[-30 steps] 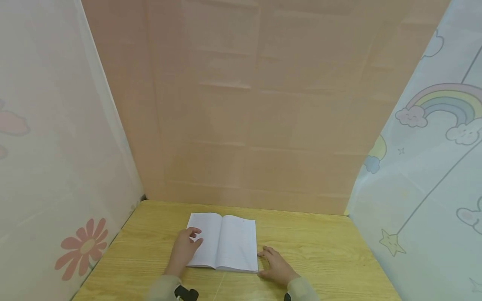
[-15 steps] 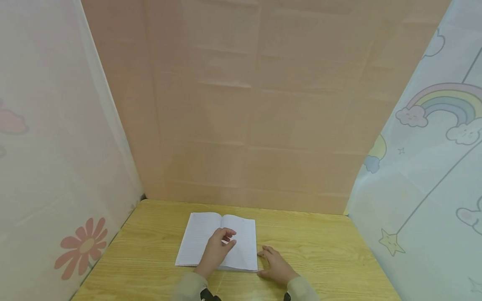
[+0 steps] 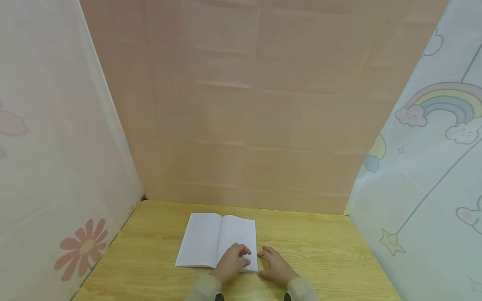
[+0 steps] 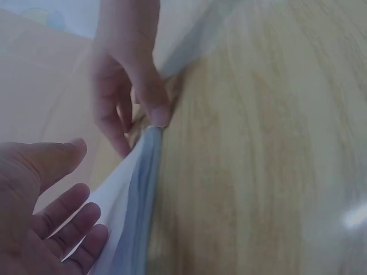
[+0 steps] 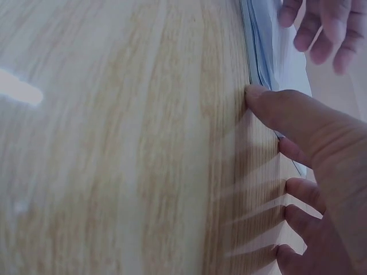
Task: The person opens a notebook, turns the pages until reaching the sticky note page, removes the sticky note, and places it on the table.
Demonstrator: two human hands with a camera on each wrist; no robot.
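Note:
A notebook (image 3: 199,240) with lined white pages lies spread flat on the table, its spine fold running up the middle. Over the lower part of the right page hovers my left hand (image 3: 232,263), fingers loosely bent and holding nothing. My right hand (image 3: 276,267) rests beside the notebook's right edge, its fingers spread. In the right wrist view the thumb (image 5: 272,103) touches the corner of the stacked pages, while the other fingertips rest along the edge and on the tabletop. The left wrist view shows the left hand's fingers (image 4: 69,209) apart near the page edge.
A wood-grain table (image 3: 320,251) bears the notebook. Behind it rises a tan sheet backdrop (image 3: 244,125). Pale printed curtains stand at the left (image 3: 67,146) and right (image 3: 425,179) sides.
My left hand has moved right from the left page, across the fold, and then nearer me over the lower right page. The right hand and the notebook have stayed in place.

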